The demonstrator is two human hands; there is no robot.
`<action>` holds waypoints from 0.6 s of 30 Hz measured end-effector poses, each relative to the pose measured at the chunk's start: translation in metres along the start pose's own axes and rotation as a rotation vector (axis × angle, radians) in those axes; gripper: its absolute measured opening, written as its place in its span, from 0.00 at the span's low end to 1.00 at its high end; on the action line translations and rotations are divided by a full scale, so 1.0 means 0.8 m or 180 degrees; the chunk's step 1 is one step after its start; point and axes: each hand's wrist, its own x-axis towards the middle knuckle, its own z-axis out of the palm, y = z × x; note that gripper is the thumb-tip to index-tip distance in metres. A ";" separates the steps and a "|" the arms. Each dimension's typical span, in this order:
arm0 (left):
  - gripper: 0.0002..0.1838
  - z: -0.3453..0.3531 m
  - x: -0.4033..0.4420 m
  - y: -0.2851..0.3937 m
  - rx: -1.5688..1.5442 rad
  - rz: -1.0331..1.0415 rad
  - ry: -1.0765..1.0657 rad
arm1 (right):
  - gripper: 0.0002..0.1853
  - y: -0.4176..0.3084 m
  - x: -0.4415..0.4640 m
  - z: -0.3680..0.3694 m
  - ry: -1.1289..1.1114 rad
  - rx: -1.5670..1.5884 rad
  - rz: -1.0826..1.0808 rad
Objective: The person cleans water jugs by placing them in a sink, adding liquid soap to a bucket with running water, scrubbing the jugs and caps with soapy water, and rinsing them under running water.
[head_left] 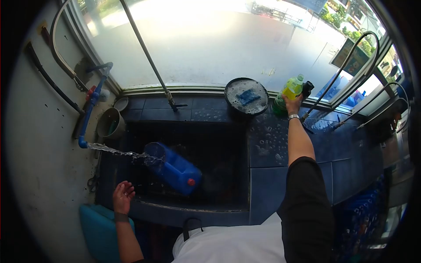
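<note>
My right hand [293, 104] is wrapped around a yellow-green plastic bottle [294, 86] near the window sill. Behind it stands a darker green bottle [278, 105], partly hidden. At the sink's front left edge, my left hand [124, 195] hovers with loosely curled fingers and nothing in it. A blue jerrycan [175, 168] with a red cap lies tilted in the dark sink [223, 175]. Water [118, 151] pours onto its far left end from a blue pipe [90, 111]. Left of the green bottle, a black basin [227, 98] holds suds and a blue scouring pad [248, 97].
Soap suds [267, 142] dot the tiled counter [274, 186] right of the sink. A pot [110, 123] stands at the back left corner. Tall curved taps [324, 90] rise on the right, and another pipe [147, 50] stands behind the sink. A teal container [101, 232] sits low left.
</note>
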 end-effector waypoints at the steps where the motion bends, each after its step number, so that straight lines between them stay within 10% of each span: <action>1: 0.13 -0.005 -0.010 -0.001 0.0004 0.0023 0.0198 | 0.55 -0.002 0.010 0.010 0.0070 -0.0081 0.0130; 8: 0.13 0.003 -0.038 -0.030 -0.0065 -0.0154 0.0288 | 0.53 -0.016 0.023 0.009 0.0166 -0.0384 0.0407; 14: 0.12 0.008 -0.017 -0.016 0.0031 -0.0136 0.0027 | 0.29 -0.055 0.019 -0.167 0.0039 0.2140 -0.0520; 18: 0.11 0.020 0.025 -0.014 -0.0070 -0.0188 -0.0186 | 0.33 -0.128 0.040 -0.266 -0.1189 0.2497 -0.0287</action>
